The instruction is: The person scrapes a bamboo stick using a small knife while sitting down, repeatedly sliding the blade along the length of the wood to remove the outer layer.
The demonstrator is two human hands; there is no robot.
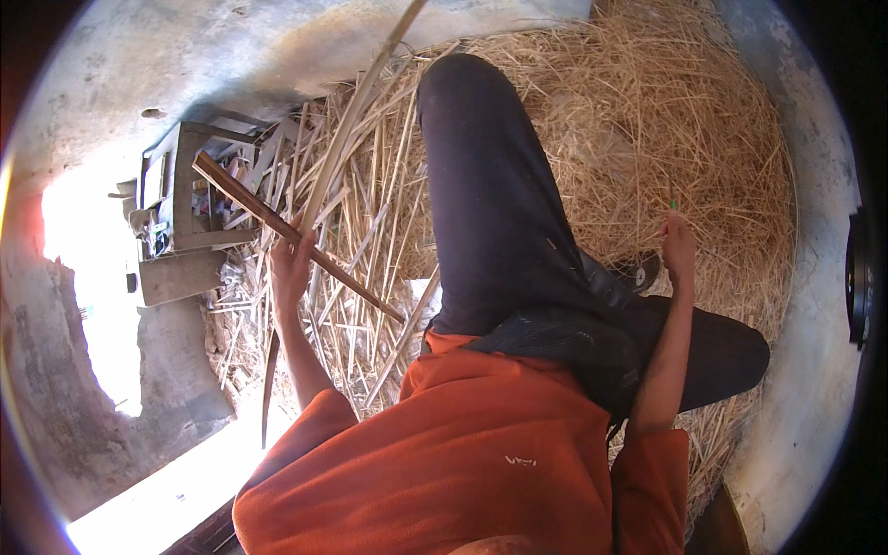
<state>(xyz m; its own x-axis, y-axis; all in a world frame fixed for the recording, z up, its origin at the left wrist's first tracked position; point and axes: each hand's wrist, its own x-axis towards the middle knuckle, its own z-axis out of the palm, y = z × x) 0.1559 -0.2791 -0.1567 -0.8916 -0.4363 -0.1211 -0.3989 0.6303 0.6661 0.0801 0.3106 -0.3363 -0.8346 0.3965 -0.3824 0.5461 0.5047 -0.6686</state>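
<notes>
The left hand (291,268) is on the left side, with a split stick (268,217) lying across it, slanting from far left to near right. From that hand a long strip (356,106) runs to the far edge. Behind them a heap of loose strips (356,268) spreads over the floor, and left of it stands a wooden frame (176,242). The person's legs (490,194) lie between the two hands. Right of them, the right hand (680,245) holds a small tool (673,204) before the straw (666,120), which reaches the right wall (805,370).
</notes>
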